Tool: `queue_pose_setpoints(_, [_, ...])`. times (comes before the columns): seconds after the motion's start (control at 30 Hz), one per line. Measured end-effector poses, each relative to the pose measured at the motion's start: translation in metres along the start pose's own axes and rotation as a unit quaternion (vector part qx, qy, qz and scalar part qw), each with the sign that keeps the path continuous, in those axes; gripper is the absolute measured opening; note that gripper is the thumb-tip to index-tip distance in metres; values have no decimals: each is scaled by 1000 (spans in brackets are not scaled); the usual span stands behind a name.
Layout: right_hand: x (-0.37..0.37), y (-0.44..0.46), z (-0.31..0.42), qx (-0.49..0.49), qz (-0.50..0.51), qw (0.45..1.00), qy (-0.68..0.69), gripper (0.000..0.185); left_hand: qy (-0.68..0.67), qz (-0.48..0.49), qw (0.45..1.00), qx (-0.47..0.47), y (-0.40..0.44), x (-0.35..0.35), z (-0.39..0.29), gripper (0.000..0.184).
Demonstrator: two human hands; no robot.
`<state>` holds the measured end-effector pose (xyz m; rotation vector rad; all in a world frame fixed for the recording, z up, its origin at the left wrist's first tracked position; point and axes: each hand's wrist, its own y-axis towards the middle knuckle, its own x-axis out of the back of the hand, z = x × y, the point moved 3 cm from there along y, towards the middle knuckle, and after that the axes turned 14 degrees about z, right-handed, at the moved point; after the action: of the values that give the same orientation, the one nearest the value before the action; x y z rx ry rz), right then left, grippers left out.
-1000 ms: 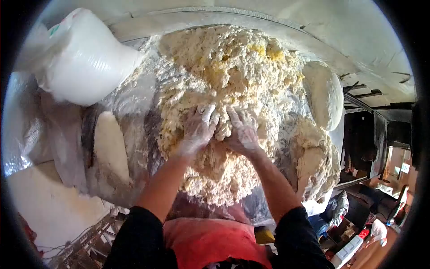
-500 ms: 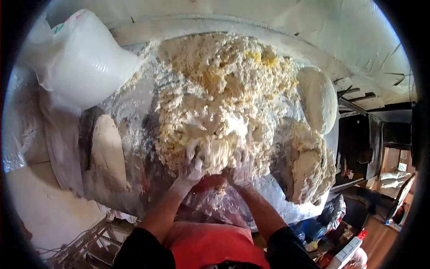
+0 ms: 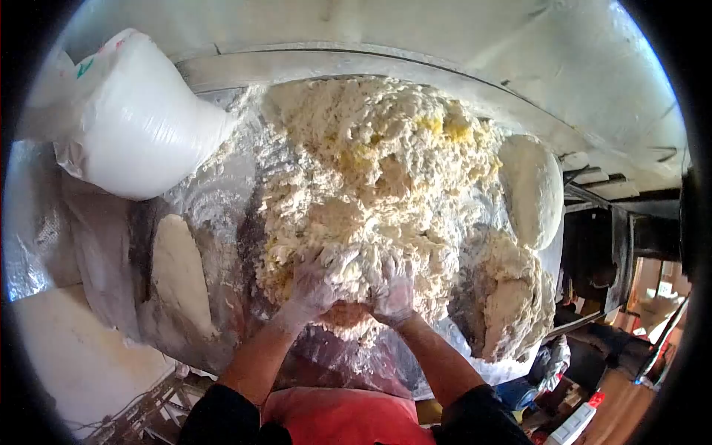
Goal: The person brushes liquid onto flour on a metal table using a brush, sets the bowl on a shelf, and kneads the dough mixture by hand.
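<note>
A large heap of shaggy, lumpy dough (image 3: pixel 356 200) with yellow patches spreads over the metal worktop (image 3: pixel 222 170). My left hand (image 3: pixel 313 285), coated in flour, grips the near edge of the heap, fingers curled into it. Beside it my right hand (image 3: pixel 393 291) grips the same edge, floury too. Some fingertips are sunk in the dough and hidden. Loose crumbs lie below the hands, close to my red apron (image 3: pixel 341 415).
A big white plastic sack (image 3: pixel 141 119) stands at the back left. Smooth dough pieces lie at the left (image 3: pixel 180 274) and back right (image 3: pixel 532 189), with a rough dough lump (image 3: pixel 515 297) at the right. A metal ledge (image 3: pixel 334 63) runs along the back.
Both hands have pushed a little forward into the heap, and the near dough is folded over between them. The view has tilted slightly, so the worktop sits lower in it.
</note>
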<state>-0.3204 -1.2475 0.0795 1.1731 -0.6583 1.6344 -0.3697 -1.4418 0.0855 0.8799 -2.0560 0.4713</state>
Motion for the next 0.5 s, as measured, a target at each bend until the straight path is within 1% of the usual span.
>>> queue_pose_setpoints(0.03, [-2, -6, 3, -59, 121, 991, 23, 81, 18, 68, 996, 56, -8, -12, -2, 68])
queue_pose_setpoints(0.07, [-5, -14, 6, -120, 240, 963, 30, 79, 43, 139, 984, 107, -18, -23, -4, 72])
queue_pose_setpoints(0.1, [-5, -11, 4, -138, 285, 948, 27, 80, 66, 240, 944, 216, -9, -42, 18, 79])
queue_pose_setpoints(0.13, [-5, -7, 1, -156, 330, 931, 23, 82, 116, 229, 943, 212, 0, -10, -6, 80])
queue_pose_setpoints(0.17, [17, -7, 7, -156, 317, 935, 20, 82, 126, 221, 945, 206, -1, 7, -13, 80])
queue_pose_setpoints(0.2, [46, -9, 13, -126, 215, 966, 72, 87, 72, 177, 968, 163, -6, 19, -18, 80])
queue_pose_setpoints(0.23, [69, -18, 15, -97, 115, 981, 124, 91, 13, 138, 983, 118, -16, 30, -26, 81])
queue_pose_setpoints(0.27, [78, -44, 11, -87, 90, 990, 65, 93, 35, 132, 983, 124, -34, 52, -43, 81])
queue_pose_setpoints(0.3, [84, -70, 0, -83, 22, 995, 49, 96, 83, 140, 979, 125, -62, 49, -31, 89])
queue_pose_setpoints(0.33, [93, -93, -5, -143, 26, 989, 22, 108, 94, 185, 961, 184, -95, 52, -17, 100])
queue_pose_setpoints(0.37, [88, -120, -24, -177, 74, 981, -3, 120, 145, 29, 983, 106, -128, 38, 11, 109])
queue_pose_setpoints(0.43, [82, -141, -40, -239, 100, 963, 72, 120, 214, 44, 955, 202, -155, 48, 22, 103])
queue_pose_setpoints(0.47, [70, -135, -51, -331, 136, 919, 166, 119, 210, 47, 955, 204, -144, 43, 32, 103])
queue_pose_setpoints(0.5, [58, -117, -57, -333, 147, 930, 57, 122, 272, 92, 930, 228, -126, 35, 49, 98])
